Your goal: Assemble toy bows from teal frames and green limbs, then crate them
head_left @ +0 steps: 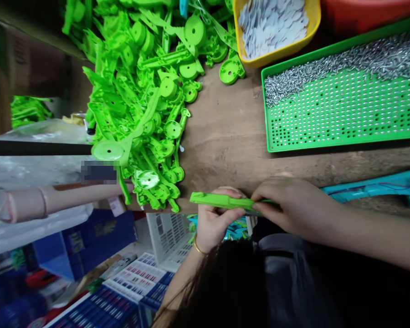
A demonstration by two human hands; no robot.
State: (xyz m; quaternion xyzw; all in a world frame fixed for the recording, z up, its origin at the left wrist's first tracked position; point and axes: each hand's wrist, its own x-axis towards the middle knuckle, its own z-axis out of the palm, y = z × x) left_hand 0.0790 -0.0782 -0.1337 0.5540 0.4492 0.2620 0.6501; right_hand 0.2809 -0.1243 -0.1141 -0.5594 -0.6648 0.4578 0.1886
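Close to the table's front edge, my left hand [214,223] grips a long green plastic part [218,200] between thumb and fingers. My right hand [287,200] pinches the right end of that same part, its fingertips pressed together there. Whether a smaller piece sits in the right fingertips is hidden. A big heap of similar green plastic parts [157,95], with round discs and long arms, lies to the left and beyond my hands. Beside my right forearm rests a blue plastic part [376,184] with a thin dark wire along it.
A green perforated tray [328,123] holds many small metal screws [345,59]. Behind it stand a yellow bin [276,59] of white flat pieces [273,27] and a red container [369,13]. Below the edge is a white crate [167,241]; boxes [89,246] stand lower left.
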